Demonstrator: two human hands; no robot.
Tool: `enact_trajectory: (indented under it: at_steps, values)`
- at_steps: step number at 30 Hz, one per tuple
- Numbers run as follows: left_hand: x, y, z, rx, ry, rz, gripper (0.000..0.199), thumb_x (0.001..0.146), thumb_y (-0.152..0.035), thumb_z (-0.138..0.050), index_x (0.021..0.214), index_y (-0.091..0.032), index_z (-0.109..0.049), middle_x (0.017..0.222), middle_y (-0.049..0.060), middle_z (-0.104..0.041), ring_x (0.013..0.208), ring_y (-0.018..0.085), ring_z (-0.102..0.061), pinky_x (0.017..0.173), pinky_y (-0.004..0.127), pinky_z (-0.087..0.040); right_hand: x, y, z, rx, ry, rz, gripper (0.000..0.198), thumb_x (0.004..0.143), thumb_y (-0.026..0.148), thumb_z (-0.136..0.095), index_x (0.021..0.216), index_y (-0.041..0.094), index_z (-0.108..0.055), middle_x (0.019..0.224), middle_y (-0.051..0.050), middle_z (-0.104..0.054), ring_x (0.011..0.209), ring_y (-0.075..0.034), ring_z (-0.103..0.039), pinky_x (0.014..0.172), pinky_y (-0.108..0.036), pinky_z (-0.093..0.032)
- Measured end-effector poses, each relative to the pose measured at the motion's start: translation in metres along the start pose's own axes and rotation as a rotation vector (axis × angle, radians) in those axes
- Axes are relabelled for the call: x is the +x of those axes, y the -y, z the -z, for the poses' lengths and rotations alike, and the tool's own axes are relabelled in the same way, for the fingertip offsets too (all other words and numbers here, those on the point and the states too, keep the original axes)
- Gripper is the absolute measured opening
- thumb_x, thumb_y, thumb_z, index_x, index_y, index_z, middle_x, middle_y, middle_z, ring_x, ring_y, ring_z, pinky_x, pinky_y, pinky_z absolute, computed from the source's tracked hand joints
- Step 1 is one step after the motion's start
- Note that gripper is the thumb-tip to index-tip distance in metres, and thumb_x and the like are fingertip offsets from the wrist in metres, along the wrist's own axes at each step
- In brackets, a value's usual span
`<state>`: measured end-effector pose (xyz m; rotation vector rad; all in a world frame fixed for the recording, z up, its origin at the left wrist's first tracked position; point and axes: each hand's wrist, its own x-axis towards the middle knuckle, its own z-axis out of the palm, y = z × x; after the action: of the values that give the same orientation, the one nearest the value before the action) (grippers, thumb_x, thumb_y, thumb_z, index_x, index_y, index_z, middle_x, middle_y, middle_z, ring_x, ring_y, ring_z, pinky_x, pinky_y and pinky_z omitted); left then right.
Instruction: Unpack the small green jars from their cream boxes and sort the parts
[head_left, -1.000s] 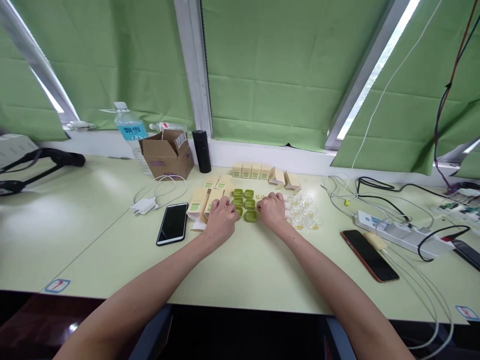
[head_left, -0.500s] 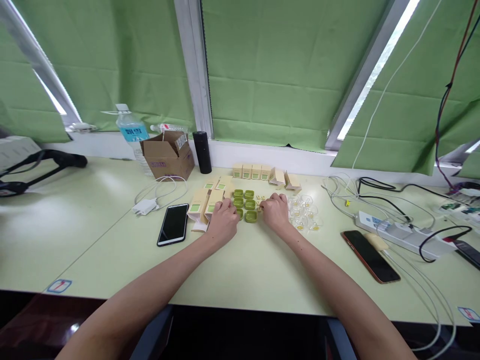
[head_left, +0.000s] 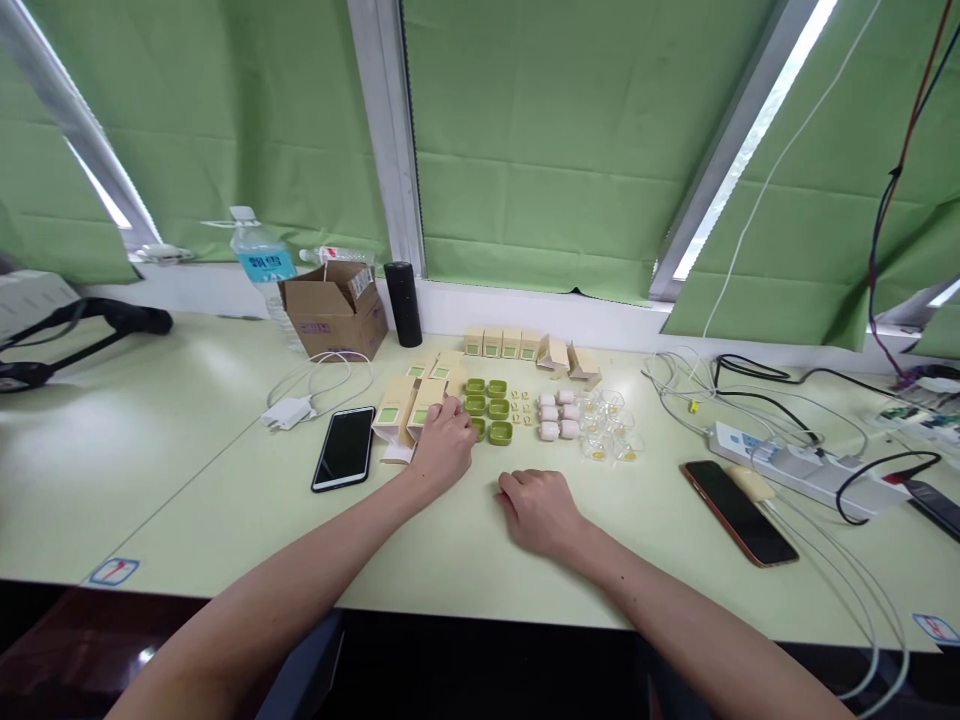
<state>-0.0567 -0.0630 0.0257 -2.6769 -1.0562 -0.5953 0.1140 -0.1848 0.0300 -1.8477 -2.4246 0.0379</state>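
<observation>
The sorting of small parts was in hand. The left hand lay half curled, fingers touching the square green cases beside flat cardboard boxes. The right hand rested empty and loosely bent, nearer than the soft pink pads. A next move would need a fine pinch

A pale green surface spans the room's width, its near edge dropping to a dark floor. At twelve o'clock, green roller blinds cover the windows, split by a white frame post. Daylight leaks through slanted gaps at ten o'clock and two o'clock. A white sill runs below the blinds. Cables hang at three o'clock.
</observation>
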Motion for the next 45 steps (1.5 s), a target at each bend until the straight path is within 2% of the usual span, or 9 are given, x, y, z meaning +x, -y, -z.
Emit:
enact_trajectory:
  at_steps: [7, 15, 19, 22, 26, 30, 32, 39, 45]
  values:
    - [-0.001, -0.001, 0.007, -0.039, -0.048, 0.035, 0.027, 0.085, -0.003, -0.057, 0.071, -0.02, -0.073, 0.081, 0.013, -0.071, 0.106, 0.034, -0.051, 0.08, 0.047, -0.036, 0.003, -0.014, -0.001, 0.138, 0.012, 0.068, 0.01, 0.098, 0.023, -0.052, 0.093, 0.02, -0.06, 0.089, -0.003, -0.074, 0.075, -0.016, -0.064, 0.06, -0.03, -0.019]
    - [0.011, 0.024, 0.047, -0.022, -0.363, 0.152, 0.026, 0.093, -0.014, -0.054, 0.1, -0.022, -0.077, 0.098, 0.012, -0.076, 0.111, 0.036, -0.05, 0.086, 0.053, -0.034, 0.0, -0.012, 0.002, 0.182, 0.004, 0.09, 0.011, 0.098, 0.022, -0.051, 0.092, 0.02, -0.06, 0.088, -0.003, -0.073, 0.074, -0.015, -0.061, 0.061, -0.03, -0.02]
    - [0.034, 0.033, 0.061, -0.066, -0.358, 0.114, 0.028, 0.094, -0.018, -0.053, 0.112, -0.021, -0.074, 0.104, 0.013, -0.075, 0.117, 0.038, -0.046, 0.089, 0.055, -0.035, 0.002, -0.013, 0.001, 0.182, 0.002, 0.092, 0.01, 0.097, 0.022, -0.051, 0.091, 0.02, -0.06, 0.088, -0.002, -0.073, 0.074, -0.015, -0.061, 0.06, -0.03, -0.019]
    - [0.067, 0.039, 0.06, -0.098, -0.299, 0.056, 0.03, 0.094, -0.018, -0.051, 0.116, -0.02, -0.072, 0.104, 0.013, -0.074, 0.119, 0.037, -0.044, 0.091, 0.055, -0.036, 0.002, -0.013, 0.002, 0.181, 0.008, 0.095, 0.01, 0.097, 0.023, -0.052, 0.092, 0.02, -0.06, 0.089, -0.001, -0.073, 0.074, -0.014, -0.061, 0.06, -0.029, -0.02]
    - [0.122, 0.046, 0.039, -0.093, -0.139, 0.003, 0.039, 0.091, -0.017, -0.053, 0.128, -0.017, -0.065, 0.11, 0.016, -0.07, 0.122, 0.039, -0.04, 0.094, 0.054, -0.036, 0.002, -0.014, 0.003, 0.188, 0.016, 0.097, 0.009, 0.098, 0.022, -0.052, 0.094, 0.02, -0.061, 0.091, -0.001, -0.074, 0.076, -0.014, -0.063, 0.061, -0.029, -0.021]
    - [0.166, 0.05, 0.004, -0.019, 0.062, -0.037, 0.052, 0.088, -0.017, -0.055, 0.14, -0.013, -0.054, 0.135, 0.021, -0.057, 0.132, 0.039, -0.034, 0.102, 0.052, -0.034, 0.002, -0.015, 0.004, 0.201, 0.015, 0.102, 0.009, 0.097, 0.022, -0.053, 0.094, 0.02, -0.062, 0.09, -0.001, -0.074, 0.077, -0.015, -0.064, 0.062, -0.028, -0.023]
    - [0.182, 0.048, -0.014, 0.007, 0.129, -0.025, 0.056, 0.087, -0.018, -0.057, 0.142, -0.013, -0.05, 0.14, 0.023, -0.051, 0.136, 0.038, -0.032, 0.106, 0.052, -0.031, 0.002, -0.016, 0.004, 0.21, 0.018, 0.104, 0.009, 0.097, 0.022, -0.054, 0.095, 0.02, -0.062, 0.09, -0.001, -0.074, 0.076, -0.015, -0.064, 0.062, -0.028, -0.023]
    - [0.22, 0.026, -0.065, 0.005, 0.175, 0.029, 0.08, 0.078, -0.017, -0.062, 0.152, -0.008, -0.034, 0.152, 0.028, -0.039, 0.146, 0.043, -0.026, 0.116, 0.059, -0.024, 0.004, -0.019, -0.001, 0.245, -0.001, 0.117, 0.01, 0.095, 0.02, -0.053, 0.094, 0.02, -0.062, 0.086, -0.001, -0.073, 0.072, -0.014, -0.06, 0.062, -0.027, -0.024]
    - [0.228, 0.013, -0.087, 0.017, 0.169, 0.029, 0.068, 0.076, -0.014, -0.062, 0.142, -0.008, -0.046, 0.165, 0.024, -0.024, 0.154, 0.041, -0.016, 0.122, 0.059, -0.018, 0.002, -0.02, -0.001, 0.22, -0.005, 0.151, 0.009, 0.095, 0.021, -0.053, 0.092, 0.021, -0.061, 0.084, 0.0, -0.071, 0.069, -0.013, -0.058, 0.059, -0.028, -0.02]
